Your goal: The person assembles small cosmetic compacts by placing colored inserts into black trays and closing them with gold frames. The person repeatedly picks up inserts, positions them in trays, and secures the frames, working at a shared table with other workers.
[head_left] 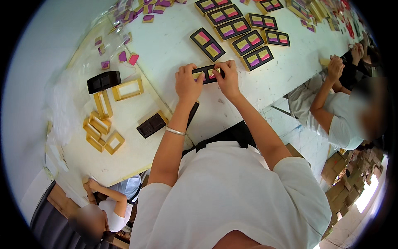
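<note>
A small black two-compartment box (209, 69) lies on the white table in front of me, with a gold, purple and pink packet in each compartment. My left hand (187, 84) grips its left end, the thumb over the left packet. At the other end my right hand (228, 81) is closed round the box, its thumb on the right packet. Just beyond stands a filled black box (207, 44), turned at an angle. Beside my left forearm lie a black tray (151, 125) in a gold frame and another dark tray (192, 113), partly hidden by the arm.
Several filled boxes (247, 42) are grouped at the far right. On the left are empty gold frames (103, 105), a black tray (103, 81) and loose packets (122, 57). More packets (148, 18) are heaped at the back. Co-workers sit at right (338, 112) and lower left (114, 207).
</note>
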`<move>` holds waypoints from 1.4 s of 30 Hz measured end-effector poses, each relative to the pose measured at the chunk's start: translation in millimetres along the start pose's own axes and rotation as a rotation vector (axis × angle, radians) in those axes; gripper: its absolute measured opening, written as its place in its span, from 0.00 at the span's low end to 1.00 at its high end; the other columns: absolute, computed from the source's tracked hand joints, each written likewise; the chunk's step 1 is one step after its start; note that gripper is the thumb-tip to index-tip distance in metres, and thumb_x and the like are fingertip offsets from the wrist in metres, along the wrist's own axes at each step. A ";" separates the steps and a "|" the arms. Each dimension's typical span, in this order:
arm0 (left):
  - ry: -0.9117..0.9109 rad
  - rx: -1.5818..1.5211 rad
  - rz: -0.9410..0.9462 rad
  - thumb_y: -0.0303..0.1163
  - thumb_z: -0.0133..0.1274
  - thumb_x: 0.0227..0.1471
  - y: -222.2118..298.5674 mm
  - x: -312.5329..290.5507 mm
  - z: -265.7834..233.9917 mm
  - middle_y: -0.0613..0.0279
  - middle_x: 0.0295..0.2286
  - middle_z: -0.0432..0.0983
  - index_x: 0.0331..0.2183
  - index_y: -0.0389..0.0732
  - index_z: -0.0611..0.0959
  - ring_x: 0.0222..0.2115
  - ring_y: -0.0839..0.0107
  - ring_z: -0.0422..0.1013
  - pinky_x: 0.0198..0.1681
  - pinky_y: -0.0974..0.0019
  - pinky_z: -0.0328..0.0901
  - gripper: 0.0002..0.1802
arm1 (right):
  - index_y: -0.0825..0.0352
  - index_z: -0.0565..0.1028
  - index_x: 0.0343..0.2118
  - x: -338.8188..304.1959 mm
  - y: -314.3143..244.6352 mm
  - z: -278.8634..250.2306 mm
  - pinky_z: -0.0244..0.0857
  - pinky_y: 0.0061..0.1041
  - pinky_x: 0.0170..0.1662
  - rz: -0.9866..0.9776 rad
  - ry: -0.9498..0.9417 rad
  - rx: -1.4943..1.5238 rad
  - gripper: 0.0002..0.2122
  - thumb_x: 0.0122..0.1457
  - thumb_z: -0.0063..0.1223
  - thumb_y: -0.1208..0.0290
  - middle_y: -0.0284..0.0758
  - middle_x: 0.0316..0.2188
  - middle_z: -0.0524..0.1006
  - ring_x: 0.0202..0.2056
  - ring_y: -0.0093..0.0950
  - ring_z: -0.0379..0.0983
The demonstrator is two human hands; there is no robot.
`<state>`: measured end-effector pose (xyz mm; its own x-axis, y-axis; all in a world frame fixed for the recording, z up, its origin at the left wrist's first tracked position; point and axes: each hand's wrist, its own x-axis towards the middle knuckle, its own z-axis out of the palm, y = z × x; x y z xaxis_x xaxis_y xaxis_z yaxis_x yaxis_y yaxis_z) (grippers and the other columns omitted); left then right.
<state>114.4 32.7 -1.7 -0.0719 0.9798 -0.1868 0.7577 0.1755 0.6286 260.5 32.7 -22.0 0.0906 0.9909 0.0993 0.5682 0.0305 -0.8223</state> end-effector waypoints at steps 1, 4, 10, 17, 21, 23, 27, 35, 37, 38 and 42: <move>-0.036 0.000 -0.025 0.40 0.57 0.44 1.5 1.3 -2.2 0.61 0.39 0.68 0.39 0.45 0.73 0.40 0.57 0.64 0.40 0.56 0.62 0.20 | 0.65 0.73 0.30 -0.3 0.5 0.2 0.63 0.31 0.29 0.012 -0.006 -0.013 0.08 0.45 0.58 0.76 0.37 0.29 0.65 0.27 0.34 0.68; -0.054 0.000 -0.008 0.41 0.58 0.43 -2.8 4.2 -0.2 0.59 0.40 0.67 0.41 0.45 0.73 0.41 0.56 0.63 0.42 0.56 0.62 0.22 | 0.64 0.70 0.27 11.2 -5.2 -3.4 0.63 0.32 0.30 0.146 -0.109 -0.078 0.09 0.44 0.59 0.75 0.37 0.29 0.65 0.28 0.34 0.68; -0.037 -0.099 0.108 0.38 0.60 0.42 -22.7 -4.5 -4.8 0.55 0.43 0.61 0.46 0.45 0.72 0.41 0.59 0.63 0.42 0.61 0.63 0.28 | 0.63 0.69 0.35 8.7 3.9 -17.2 0.61 0.37 0.38 0.028 -0.096 -0.079 0.16 0.43 0.62 0.68 0.40 0.35 0.67 0.37 0.40 0.67; -0.103 -0.273 0.054 0.33 0.61 0.40 -1.8 5.9 16.7 0.56 0.40 0.61 0.44 0.42 0.72 0.40 0.60 0.64 0.42 0.64 0.63 0.27 | 0.51 0.65 0.54 43.4 0.4 -23.8 0.37 0.56 0.57 -0.418 -0.054 -0.621 0.27 0.53 0.44 0.45 0.47 0.60 0.51 0.61 0.44 0.46; -0.045 -0.281 0.117 0.33 0.61 0.40 34.1 20.2 46.4 0.54 0.41 0.62 0.44 0.42 0.71 0.43 0.55 0.64 0.44 0.58 0.63 0.27 | 0.50 0.60 0.58 85.6 30.8 -35.7 0.35 0.57 0.58 -0.327 -0.112 -0.781 0.29 0.56 0.33 0.41 0.41 0.60 0.54 0.61 0.42 0.45; -0.025 -0.314 0.121 0.33 0.61 0.39 52.0 36.0 63.9 0.53 0.41 0.62 0.43 0.42 0.71 0.43 0.55 0.63 0.45 0.58 0.62 0.27 | 0.50 0.59 0.58 100.8 43.9 -50.1 0.33 0.56 0.59 -0.278 -0.091 -0.818 0.30 0.55 0.35 0.41 0.41 0.61 0.53 0.62 0.41 0.44; 0.017 -0.408 0.180 0.35 0.60 0.40 96.3 61.3 90.5 0.49 0.42 0.62 0.47 0.39 0.69 0.45 0.52 0.61 0.47 0.57 0.60 0.31 | 0.50 0.58 0.59 143.8 79.9 -87.4 0.34 0.55 0.59 -0.297 -0.086 -0.852 0.29 0.56 0.36 0.42 0.41 0.61 0.52 0.62 0.40 0.44; 0.206 0.073 0.140 0.46 0.60 0.40 23.2 -64.3 -21.7 0.51 0.50 0.61 0.50 0.42 0.68 0.52 0.51 0.56 0.55 0.45 0.47 0.37 | 0.51 0.60 0.58 146.2 49.3 -65.5 0.36 0.54 0.58 -0.584 -0.063 -0.572 0.27 0.55 0.43 0.47 0.45 0.61 0.51 0.61 0.44 0.47; 0.226 0.249 0.020 0.51 0.60 0.37 -27.2 -109.1 -37.7 0.52 0.50 0.60 0.51 0.43 0.67 0.54 0.52 0.52 0.56 0.39 0.40 0.41 | 0.51 0.62 0.57 126.0 11.3 -20.1 0.36 0.54 0.58 -0.697 -0.172 -0.427 0.27 0.55 0.44 0.47 0.44 0.60 0.52 0.60 0.43 0.48; 0.194 0.323 -0.029 0.53 0.60 0.36 -39.0 -125.0 -43.9 0.52 0.51 0.59 0.52 0.44 0.67 0.56 0.53 0.50 0.56 0.38 0.37 0.43 | 0.52 0.63 0.56 127.2 4.6 -2.9 0.36 0.53 0.59 -0.721 -0.198 -0.532 0.27 0.55 0.42 0.45 0.44 0.60 0.53 0.60 0.43 0.48; 0.005 0.451 -0.111 0.49 0.61 0.36 -51.7 -157.2 -41.4 0.57 0.51 0.60 0.53 0.45 0.65 0.57 0.53 0.47 0.57 0.35 0.34 0.43 | 0.56 0.65 0.54 162.5 33.1 16.3 0.39 0.49 0.60 -0.705 -0.263 -0.754 0.27 0.57 0.37 0.45 0.44 0.56 0.60 0.58 0.42 0.53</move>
<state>59.7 -126.4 26.5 -0.1704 0.9581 -0.2302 0.9518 0.2205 0.2132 280.7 196.9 -42.2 -0.5845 0.7812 0.2192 0.7915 0.6084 -0.0576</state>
